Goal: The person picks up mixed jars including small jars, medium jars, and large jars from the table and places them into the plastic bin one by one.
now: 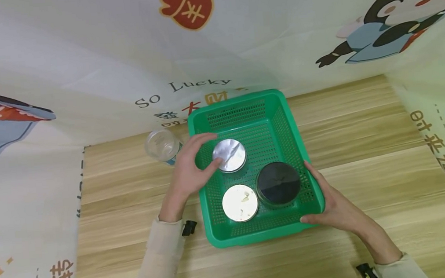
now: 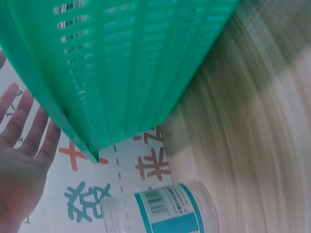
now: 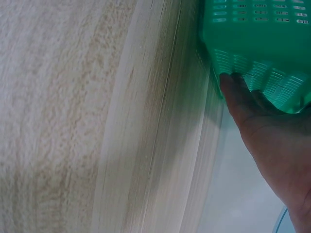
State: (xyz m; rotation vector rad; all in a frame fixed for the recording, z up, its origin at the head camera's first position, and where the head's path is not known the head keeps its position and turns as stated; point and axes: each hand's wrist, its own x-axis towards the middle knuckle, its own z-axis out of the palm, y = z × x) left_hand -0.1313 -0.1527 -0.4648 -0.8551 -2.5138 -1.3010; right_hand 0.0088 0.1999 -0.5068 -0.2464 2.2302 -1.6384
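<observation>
Your left hand point(image 1: 188, 168), just left of centre, is spread, thumb touching the silver-topped jar point(image 1: 230, 153) mid-frame; top's probably slick, so grab its sides. Your right hand point(image 1: 336, 206), lower right, lies straight-fingered against the basket point(image 1: 260, 140); likely light and bendy, so use the rim.

"What's the surface here?"
"A wood-grain tabletop point(image 1: 358, 144), pale, streaked roughly left to right."
"And directly on it?"
"A slotted green plastic basket point(image 1: 251, 238) around the middle, and a clear plastic jar point(image 1: 161, 145) with a teal-and-white label point(image 2: 170, 209), just left, toward the far edge."
</observation>
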